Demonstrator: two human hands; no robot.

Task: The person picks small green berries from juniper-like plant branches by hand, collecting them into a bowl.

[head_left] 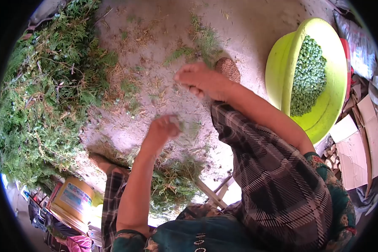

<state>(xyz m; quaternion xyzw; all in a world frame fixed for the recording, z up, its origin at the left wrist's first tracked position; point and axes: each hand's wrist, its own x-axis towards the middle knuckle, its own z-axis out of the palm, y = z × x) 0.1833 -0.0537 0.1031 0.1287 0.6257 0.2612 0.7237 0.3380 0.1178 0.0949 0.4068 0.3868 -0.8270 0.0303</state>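
Observation:
My left hand (161,128) is held over the ground in front of my lap, its fingers curled in and somewhat blurred. A faint green smear, like a blurred sprig (191,130), shows just beside its fingertips. Farther forward, my right hand (201,80) hovers with bent fingers drawn toward the thumb, near my shoe (228,69); I cannot make out what either hand holds. Cut evergreen sprigs (172,182) lie below my left hand, between my legs. A small green sprig heap (206,42) rests on the ground beyond my right hand.
A large pile of evergreen branches (50,96) fills the left side. To the right, a tilted lime-green basin (277,69) holds many small green berries (308,77). Beside it are cardboard pieces (353,155) and a plastic bag (355,44). A yellow container (74,197) stands lower left.

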